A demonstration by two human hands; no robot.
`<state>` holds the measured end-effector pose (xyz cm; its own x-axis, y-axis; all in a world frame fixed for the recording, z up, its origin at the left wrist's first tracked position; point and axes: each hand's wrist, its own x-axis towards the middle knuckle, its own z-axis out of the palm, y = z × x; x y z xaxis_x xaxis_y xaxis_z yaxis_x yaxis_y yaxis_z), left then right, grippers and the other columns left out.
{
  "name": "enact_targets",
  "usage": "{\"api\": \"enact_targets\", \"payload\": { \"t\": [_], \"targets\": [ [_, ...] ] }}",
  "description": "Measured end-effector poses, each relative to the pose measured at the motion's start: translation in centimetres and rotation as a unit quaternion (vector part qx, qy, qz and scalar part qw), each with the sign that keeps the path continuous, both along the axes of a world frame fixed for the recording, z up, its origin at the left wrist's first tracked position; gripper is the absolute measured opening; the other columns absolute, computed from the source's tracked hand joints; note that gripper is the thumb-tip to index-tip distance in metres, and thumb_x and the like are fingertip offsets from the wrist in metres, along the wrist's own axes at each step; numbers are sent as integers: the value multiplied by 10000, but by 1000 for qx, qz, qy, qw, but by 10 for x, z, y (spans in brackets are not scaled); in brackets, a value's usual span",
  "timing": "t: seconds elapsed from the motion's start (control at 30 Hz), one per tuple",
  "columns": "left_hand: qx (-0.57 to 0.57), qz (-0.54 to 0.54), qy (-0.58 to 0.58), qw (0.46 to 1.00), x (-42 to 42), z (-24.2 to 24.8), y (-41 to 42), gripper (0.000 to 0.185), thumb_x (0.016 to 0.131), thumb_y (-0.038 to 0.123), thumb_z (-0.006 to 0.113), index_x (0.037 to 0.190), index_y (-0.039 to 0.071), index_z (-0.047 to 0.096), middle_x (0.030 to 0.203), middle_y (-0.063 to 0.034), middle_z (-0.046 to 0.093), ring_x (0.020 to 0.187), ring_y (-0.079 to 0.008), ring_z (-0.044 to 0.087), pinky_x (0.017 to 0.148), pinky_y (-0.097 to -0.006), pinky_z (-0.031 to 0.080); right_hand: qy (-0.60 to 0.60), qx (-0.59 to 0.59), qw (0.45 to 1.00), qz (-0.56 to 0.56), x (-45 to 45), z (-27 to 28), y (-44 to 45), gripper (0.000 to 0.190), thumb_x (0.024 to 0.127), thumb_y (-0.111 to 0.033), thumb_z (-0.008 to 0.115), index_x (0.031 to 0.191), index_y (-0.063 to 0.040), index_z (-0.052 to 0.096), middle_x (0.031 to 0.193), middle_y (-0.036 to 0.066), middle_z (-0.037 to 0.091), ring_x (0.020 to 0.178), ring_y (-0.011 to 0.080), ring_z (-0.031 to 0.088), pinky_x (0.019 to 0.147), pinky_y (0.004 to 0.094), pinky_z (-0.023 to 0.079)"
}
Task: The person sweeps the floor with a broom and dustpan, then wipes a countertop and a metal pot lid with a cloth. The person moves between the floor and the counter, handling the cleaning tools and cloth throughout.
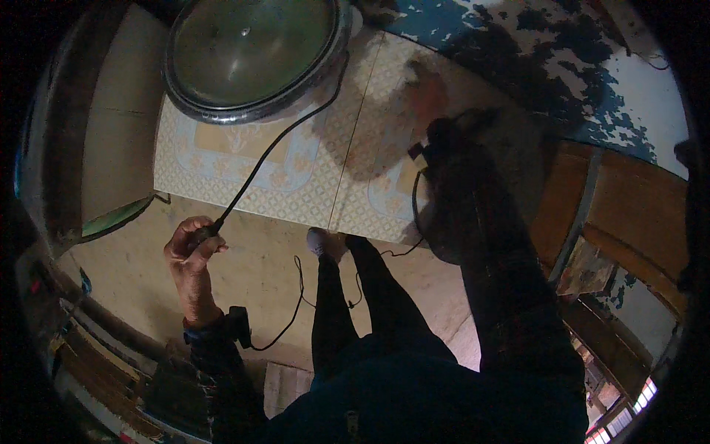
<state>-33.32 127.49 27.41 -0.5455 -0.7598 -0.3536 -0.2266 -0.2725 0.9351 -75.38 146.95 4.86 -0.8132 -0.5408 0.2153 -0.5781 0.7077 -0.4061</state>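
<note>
My left hand (191, 244) grips the plug end of a black power cord (266, 155), out past the table's front edge. From there the cord curves up to the side of a large round pan (302, 105), which looks like an electric cooker. A glass lid (249, 50) with a dark rim covers it. The pan stands on a patterned tabletop (272, 205) with a seam across it. My right hand (427, 94) reaches over the right part of the tabletop, dim and blurred. Its fingers are too dark to make out.
Beyond the table is a wall with peeling blue paint (432, 22). Brown wooden furniture (632, 205) stands at right, a pale panel (122, 122) at left. Thin cables run from a black device (239, 327) on my left wrist and from my right wrist, hanging near my legs.
</note>
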Motion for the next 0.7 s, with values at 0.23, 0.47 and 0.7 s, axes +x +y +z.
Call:
{"api": "enact_targets", "payload": {
  "t": [0.23,0.47,0.7],
  "targets": [
    [-2,-5,-39,999,-1,10,-7,271,721,30,669,980,-36,630,836,-92,645,727,-166,623,687,-286,516,-12,74,984,161,190,-20,24,427,835,-160,588,1240,-36,536,1243,206,547,1118,393,536,777,511,514],
    [-26,-23,-53,998,3,26,-29,317,755,59,710,1046,-44,638,941,-98,658,812,-171,636,765,-296,525,-36,-51,978,197,196,-19,3,298,842,-176,578,1103,-36,609,1063,171,612,974,362,578,801,467,497],
    [11,-31,7,999,14,25,-35,323,776,33,732,1076,-48,643,976,-109,673,836,-166,652,768,-285,543,-4,82,990,112,199,-8,-54,400,894,-219,513,1273,-90,533,1187,165,566,1071,347,547,844,455,485]
  ]
}}
